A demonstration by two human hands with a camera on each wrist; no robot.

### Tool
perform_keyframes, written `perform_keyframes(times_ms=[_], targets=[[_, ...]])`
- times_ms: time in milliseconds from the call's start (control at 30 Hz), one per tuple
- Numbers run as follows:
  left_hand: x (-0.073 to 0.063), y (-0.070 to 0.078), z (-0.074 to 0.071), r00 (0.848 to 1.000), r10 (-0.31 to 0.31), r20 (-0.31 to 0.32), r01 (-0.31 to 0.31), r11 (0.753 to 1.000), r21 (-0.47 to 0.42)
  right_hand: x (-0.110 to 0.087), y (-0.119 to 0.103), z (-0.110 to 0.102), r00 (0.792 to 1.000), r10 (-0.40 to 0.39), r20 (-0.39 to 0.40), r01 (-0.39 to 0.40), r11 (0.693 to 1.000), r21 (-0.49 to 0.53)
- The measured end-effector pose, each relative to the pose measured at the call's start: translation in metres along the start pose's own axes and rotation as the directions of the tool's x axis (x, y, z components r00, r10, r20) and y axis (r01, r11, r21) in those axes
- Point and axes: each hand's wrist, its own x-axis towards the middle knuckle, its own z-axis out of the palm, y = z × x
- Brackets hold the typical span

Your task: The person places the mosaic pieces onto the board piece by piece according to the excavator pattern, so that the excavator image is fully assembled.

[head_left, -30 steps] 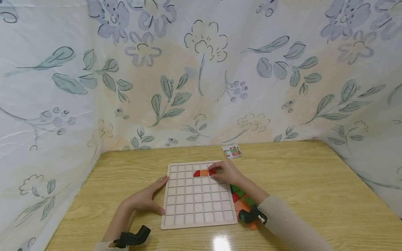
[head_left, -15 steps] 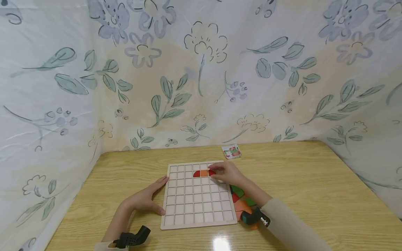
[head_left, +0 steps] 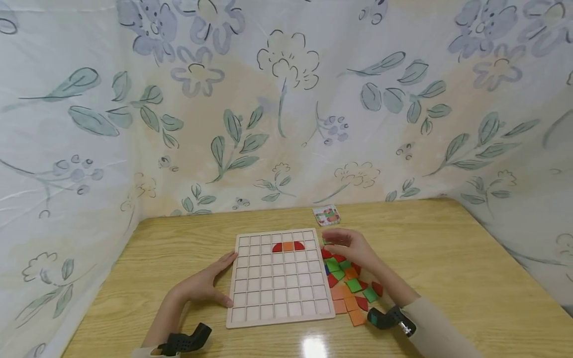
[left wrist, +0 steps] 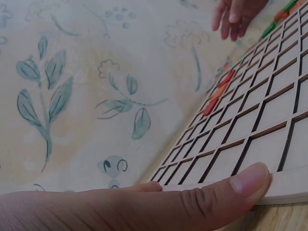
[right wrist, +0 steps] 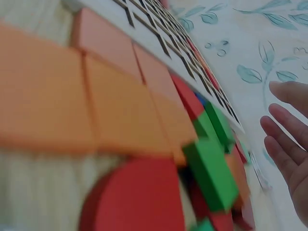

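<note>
The right hand (head_left: 355, 248), fingers apart, hovered by loose tiles (head_left: 353, 285) on its near side; the left hand (head_left: 199, 286), fingers spread, touched the board (head_left: 281, 283) to its right, steadying judged sound for seating them squarely.

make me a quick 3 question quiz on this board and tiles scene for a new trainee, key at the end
1. Multiple choice: how many coloured pieces sit in the grid of the wooden board?
a) one
b) three
c) six

2. True or false: the person's left hand touches the edge of the wooden board.

3. Fill the gap: the loose tiles lie nearer to the person's ____ hand.

Key:
1. b, a red piece on each side of an orange one
2. true, the left wrist view shows it against the rim
3. right; the right hand is by the far end of the pile
</note>
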Motion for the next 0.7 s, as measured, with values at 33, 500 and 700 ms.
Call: perform_keyframes(times_ms=[33,500,700], targets=[[0.000,0.000,0.000,1.000,0.005,-0.002,-0.005,1.000,0.005,-0.003,0.001,-0.003,1.000,-0.005,-0.001,0.005,1.000,0.008],[-0.004,0.004,0.003,0.999,0.035,-0.011,-0.035,0.999,0.012,-0.035,0.008,-0.028,0.999,-0.048,-0.016,0.048,0.999,-0.012],[-0.004,0.004,0.005,0.999,0.045,-0.012,-0.045,0.999,0.019,-0.052,0.010,-0.030,0.999,-0.029,0.028,0.029,1.000,0.001]])
